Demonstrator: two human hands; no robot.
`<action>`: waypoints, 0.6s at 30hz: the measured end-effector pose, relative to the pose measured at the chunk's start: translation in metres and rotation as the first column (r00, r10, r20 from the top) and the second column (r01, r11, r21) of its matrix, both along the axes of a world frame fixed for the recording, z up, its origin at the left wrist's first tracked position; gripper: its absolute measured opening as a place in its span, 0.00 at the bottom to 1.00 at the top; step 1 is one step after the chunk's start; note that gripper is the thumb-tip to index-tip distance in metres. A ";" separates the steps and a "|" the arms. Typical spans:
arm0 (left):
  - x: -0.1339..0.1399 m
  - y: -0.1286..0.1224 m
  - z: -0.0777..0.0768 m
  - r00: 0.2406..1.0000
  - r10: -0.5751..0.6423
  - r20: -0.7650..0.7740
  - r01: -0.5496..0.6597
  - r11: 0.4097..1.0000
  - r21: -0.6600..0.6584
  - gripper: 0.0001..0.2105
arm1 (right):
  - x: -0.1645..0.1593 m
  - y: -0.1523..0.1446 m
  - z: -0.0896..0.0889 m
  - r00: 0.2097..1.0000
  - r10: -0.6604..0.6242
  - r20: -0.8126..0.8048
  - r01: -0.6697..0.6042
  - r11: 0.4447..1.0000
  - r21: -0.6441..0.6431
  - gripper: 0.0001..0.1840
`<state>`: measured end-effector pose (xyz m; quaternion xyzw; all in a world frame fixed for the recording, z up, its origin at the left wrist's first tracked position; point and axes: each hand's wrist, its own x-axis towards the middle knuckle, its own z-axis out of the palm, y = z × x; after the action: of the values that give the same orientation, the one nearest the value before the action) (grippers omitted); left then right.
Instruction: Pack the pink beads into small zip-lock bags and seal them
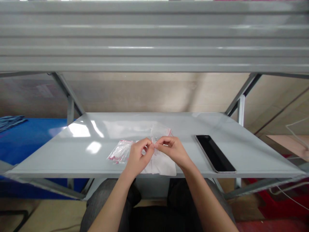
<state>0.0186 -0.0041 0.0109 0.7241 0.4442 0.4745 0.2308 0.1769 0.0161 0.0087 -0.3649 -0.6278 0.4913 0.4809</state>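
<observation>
My left hand (141, 154) and my right hand (172, 149) meet fingertip to fingertip above the front part of the grey table. Both are closed in a pinch, thumb against forefinger, on a thin clear zip bag (158, 131) with a red strip at its upper right corner. Exactly which part of the bag each hand grips is hard to see. Under my hands lies a crumpled white sheet (165, 164), paper or thin cloth, reaching the table's front edge. Just left of my left hand rests a small heap of clear zip bags (120, 151) with red strips.
A black smartphone (215, 154) lies on the table (96, 161) to the right, close to the front edge. A ridged grey shelf (154, 38) overhangs the table, with slanted metal supports at both sides. A blue surface (45, 129) stands at the left.
</observation>
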 end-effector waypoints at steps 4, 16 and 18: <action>0.000 0.001 -0.006 0.983 0.131 -0.125 -0.110 0.980 0.165 0.10 | -0.004 -0.005 0.002 0.983 -0.112 0.147 0.082 0.978 0.192 0.06; 0.000 0.000 -0.013 0.950 0.298 -0.093 -0.240 0.887 0.394 0.10 | -0.009 -0.013 0.008 0.903 -0.333 0.270 0.142 0.826 0.545 0.11; -0.001 0.000 -0.015 0.939 0.335 -0.078 -0.276 0.869 0.410 0.10 | -0.010 -0.014 0.007 0.876 -0.398 0.274 0.174 0.790 0.588 0.12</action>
<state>0.0181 -0.0043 -0.0044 0.7088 0.4645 0.5300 -0.0305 0.1669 0.0023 0.0158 -0.3939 -0.7588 0.1301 0.5021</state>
